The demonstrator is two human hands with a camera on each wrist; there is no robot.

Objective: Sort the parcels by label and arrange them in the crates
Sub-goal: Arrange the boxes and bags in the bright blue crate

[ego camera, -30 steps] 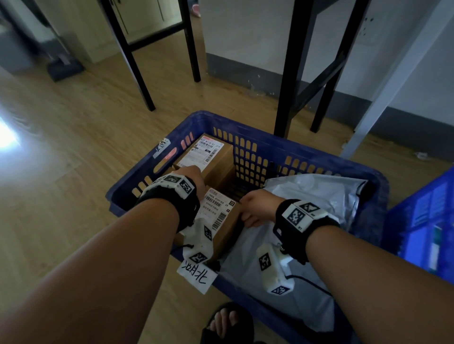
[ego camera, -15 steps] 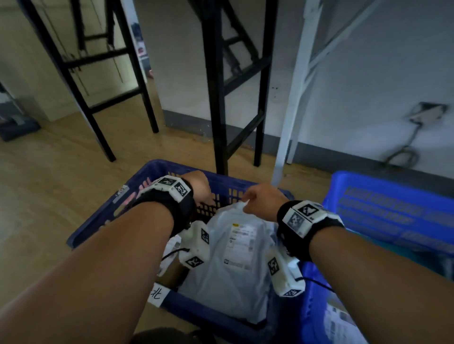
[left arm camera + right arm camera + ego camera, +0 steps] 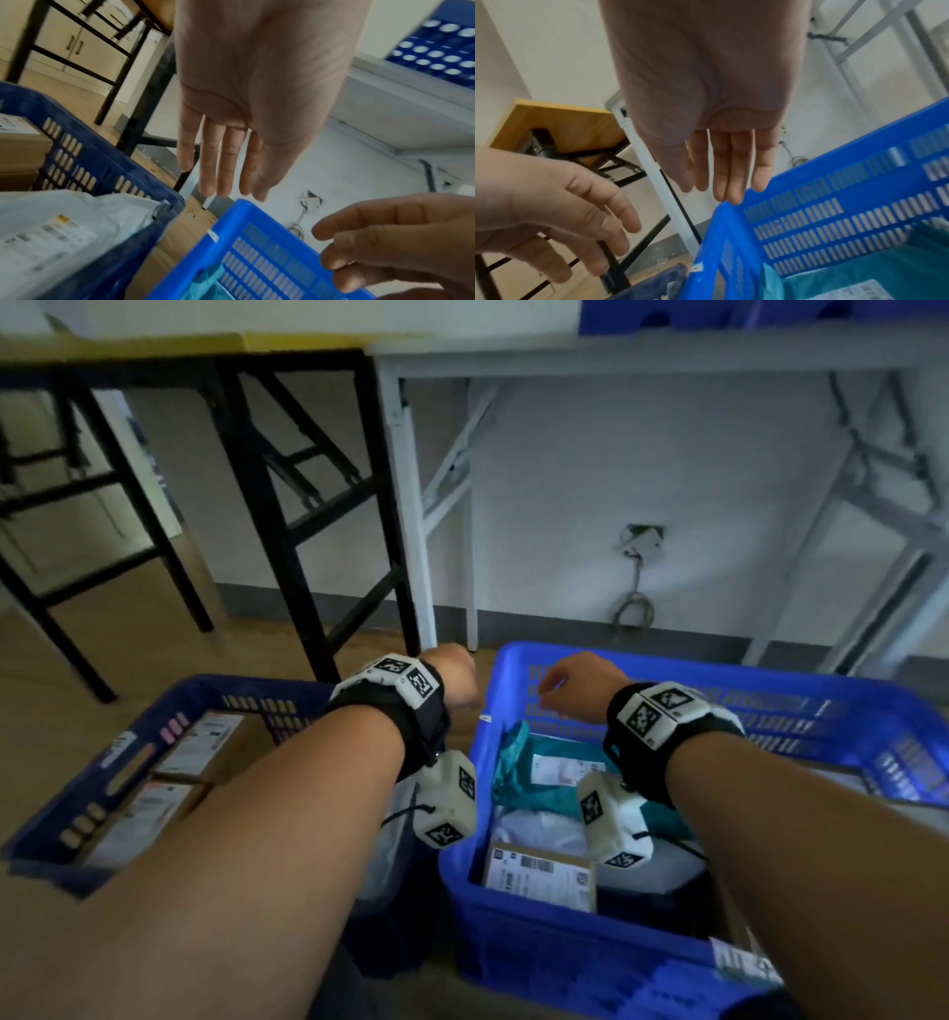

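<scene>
- Both of your hands are empty and in the air: your left hand point(image 3: 239, 113) hangs with straight fingers over the gap between the two crates, and your right hand point(image 3: 721, 130) hovers, fingers straight and together, above the far-left corner of the bright blue slotted plastic crate point(image 3: 801, 690).
- The parcels lie split between the crates. The dark blue slotted plastic crate point(image 3: 154, 706) on the floor to your left holds two brown cardboard boxes point(image 3: 205, 744) with white shipping labels and a grey plastic mailer bag point(image 3: 64, 229) at its right end.
- The bright blue crate holds a teal plastic mailer bag point(image 3: 534, 762) with a white label, a white plastic mailer point(image 3: 539, 829) under it, and a flat brown cardboard parcel point(image 3: 539, 875) nearest you.
- You seem to be between parcels, about to pick the next one from the bright blue crate.
- Next, lower a hand onto one parcel, turn its label up and read it before choosing a crate.
- The labels show barcodes and printed lines, but the blur leaves no word or brand readable.
</scene>
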